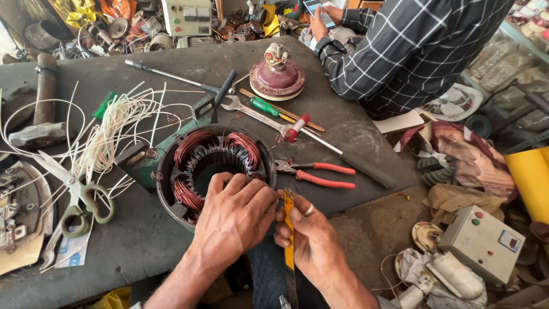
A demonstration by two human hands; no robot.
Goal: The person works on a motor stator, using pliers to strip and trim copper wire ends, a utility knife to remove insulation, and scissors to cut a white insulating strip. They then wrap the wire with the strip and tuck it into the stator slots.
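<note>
Scissors and loose white wire lie far left on the dark bench. Beside them sits the motor stator with copper windings; the left hand, fingers curled, presses on its near rim, hiding that part. The right hand pinches a yellow strip, its lower end cut off. Red-handled pliers rest just beyond.

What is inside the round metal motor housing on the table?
Inside the motor housing are copper wire coils set in a dark slotted core around an open middle. The left hand covers the near side, so the coils there cannot be seen.
</note>
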